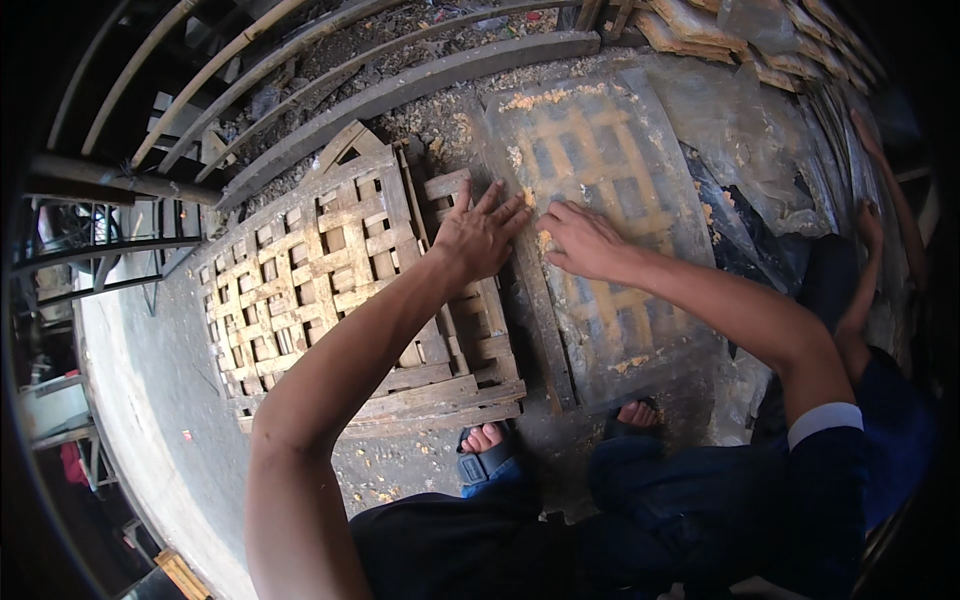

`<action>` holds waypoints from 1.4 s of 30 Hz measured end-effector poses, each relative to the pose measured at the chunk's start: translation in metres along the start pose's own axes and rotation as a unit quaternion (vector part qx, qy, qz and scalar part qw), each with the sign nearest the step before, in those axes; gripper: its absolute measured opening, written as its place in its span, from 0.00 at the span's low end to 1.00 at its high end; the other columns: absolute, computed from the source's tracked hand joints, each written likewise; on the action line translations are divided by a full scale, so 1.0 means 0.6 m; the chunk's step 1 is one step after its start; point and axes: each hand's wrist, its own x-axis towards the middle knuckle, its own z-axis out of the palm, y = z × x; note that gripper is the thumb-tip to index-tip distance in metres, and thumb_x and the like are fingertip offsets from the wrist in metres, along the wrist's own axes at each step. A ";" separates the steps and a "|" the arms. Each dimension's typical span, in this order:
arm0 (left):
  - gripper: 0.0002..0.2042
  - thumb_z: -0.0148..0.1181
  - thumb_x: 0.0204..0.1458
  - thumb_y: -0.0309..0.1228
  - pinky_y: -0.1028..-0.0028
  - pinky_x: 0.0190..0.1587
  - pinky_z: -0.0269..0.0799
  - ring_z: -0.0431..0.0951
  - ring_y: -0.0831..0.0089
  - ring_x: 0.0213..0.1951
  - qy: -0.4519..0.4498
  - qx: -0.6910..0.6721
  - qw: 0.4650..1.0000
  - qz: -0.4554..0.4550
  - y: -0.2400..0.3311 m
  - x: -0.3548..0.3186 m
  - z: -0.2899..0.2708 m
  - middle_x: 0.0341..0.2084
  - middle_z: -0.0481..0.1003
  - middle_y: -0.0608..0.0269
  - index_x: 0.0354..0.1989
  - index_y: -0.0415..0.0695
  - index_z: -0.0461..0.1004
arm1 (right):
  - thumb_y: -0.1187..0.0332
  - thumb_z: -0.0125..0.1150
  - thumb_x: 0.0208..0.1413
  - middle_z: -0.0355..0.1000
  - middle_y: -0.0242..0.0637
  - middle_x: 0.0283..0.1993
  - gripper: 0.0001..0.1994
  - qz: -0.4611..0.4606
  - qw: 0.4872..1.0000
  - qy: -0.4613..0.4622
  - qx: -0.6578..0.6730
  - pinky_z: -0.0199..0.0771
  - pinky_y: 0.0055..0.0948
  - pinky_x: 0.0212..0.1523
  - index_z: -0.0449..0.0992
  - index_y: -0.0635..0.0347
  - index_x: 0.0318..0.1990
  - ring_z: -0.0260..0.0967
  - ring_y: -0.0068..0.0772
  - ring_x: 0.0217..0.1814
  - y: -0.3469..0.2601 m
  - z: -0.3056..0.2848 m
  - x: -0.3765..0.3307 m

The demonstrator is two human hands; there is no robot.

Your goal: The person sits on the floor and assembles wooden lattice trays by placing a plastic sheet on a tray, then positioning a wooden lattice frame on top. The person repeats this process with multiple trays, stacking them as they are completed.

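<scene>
Holds the left hand [478,240] splayed, with fingertips right by the left edge of the translucent plastic sheet [655,170]. Rests the right hand [585,242] on the sheet near that same edge, with fingers bent; cannot tell whether pinching it. Has a woven slat panel [583,150] beneath the sheet and stacked woven slat trays [345,295] left of it.

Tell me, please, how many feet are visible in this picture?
2: the left foot is near the woven racks, the right foot just below the plastic sheet. Those of the other person at right may be hidden.
</scene>
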 end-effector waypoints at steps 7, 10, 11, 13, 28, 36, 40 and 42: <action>0.32 0.50 0.62 0.45 0.38 0.72 0.37 0.45 0.61 0.76 -0.010 -0.008 1.000 -0.011 0.002 0.003 0.007 0.75 0.51 0.68 0.74 0.54 0.52 | 0.69 0.69 0.49 0.66 0.38 0.42 0.13 -0.047 0.998 0.018 0.028 0.71 0.42 0.51 0.73 0.58 0.40 0.68 0.42 0.49 0.017 0.011 0.001; 0.32 0.50 0.62 0.45 0.38 0.72 0.37 0.46 0.61 0.76 -0.015 -0.009 1.000 -0.012 0.003 0.003 0.007 0.75 0.51 0.67 0.74 0.54 0.52 | 0.69 0.67 0.50 0.67 0.38 0.41 0.10 -0.072 0.997 0.020 0.022 0.71 0.42 0.51 0.74 0.58 0.38 0.69 0.41 0.49 0.020 0.014 0.002; 0.32 0.50 0.62 0.46 0.38 0.72 0.37 0.46 0.61 0.76 -0.015 -0.010 1.000 -0.011 0.003 0.004 0.006 0.75 0.51 0.67 0.74 0.54 0.52 | 0.69 0.67 0.50 0.67 0.38 0.40 0.09 -0.078 0.996 0.028 0.016 0.71 0.42 0.50 0.74 0.58 0.37 0.69 0.41 0.48 0.021 0.016 0.003; 0.32 0.49 0.62 0.46 0.38 0.72 0.37 0.46 0.61 0.76 -0.016 -0.008 1.000 -0.008 0.003 0.004 0.003 0.74 0.51 0.67 0.74 0.53 0.52 | 0.69 0.66 0.51 0.68 0.37 0.39 0.07 -0.088 0.995 0.045 0.003 0.72 0.42 0.50 0.74 0.58 0.36 0.70 0.41 0.47 0.022 0.021 0.005; 0.33 0.50 0.63 0.47 0.40 0.72 0.42 0.47 0.61 0.75 -0.019 0.009 1.000 -0.002 0.002 -0.044 -0.021 0.75 0.48 0.65 0.75 0.56 0.49 | 0.70 0.58 0.54 0.72 0.41 0.39 0.05 0.031 0.998 0.039 -0.032 0.72 0.44 0.46 0.75 0.61 0.36 0.72 0.48 0.44 0.120 -0.128 -0.084; 0.32 0.46 0.64 0.48 0.41 0.73 0.41 0.47 0.62 0.75 -0.050 0.043 0.998 0.020 0.026 -0.053 -0.045 0.75 0.47 0.65 0.75 0.54 0.48 | 0.73 0.62 0.49 0.72 0.43 0.46 0.09 0.332 0.877 -0.040 -0.344 0.74 0.44 0.51 0.78 0.59 0.40 0.73 0.47 0.51 0.278 -0.221 -0.230; 0.33 0.46 0.65 0.48 0.41 0.72 0.42 0.47 0.63 0.75 -0.044 0.046 0.997 0.043 0.034 -0.059 -0.039 0.76 0.47 0.65 0.76 0.53 0.47 | 0.71 0.62 0.50 0.72 0.44 0.48 0.11 0.356 0.888 -0.046 -0.289 0.73 0.46 0.55 0.78 0.60 0.43 0.72 0.47 0.55 0.257 -0.221 -0.228; 0.33 0.45 0.65 0.48 0.42 0.72 0.42 0.46 0.63 0.75 -0.045 0.052 0.996 0.053 0.042 -0.057 -0.039 0.76 0.47 0.64 0.76 0.53 0.46 | 0.70 0.61 0.51 0.71 0.44 0.48 0.12 0.293 0.924 -0.030 -0.243 0.73 0.46 0.55 0.77 0.60 0.44 0.71 0.48 0.55 0.224 -0.204 -0.219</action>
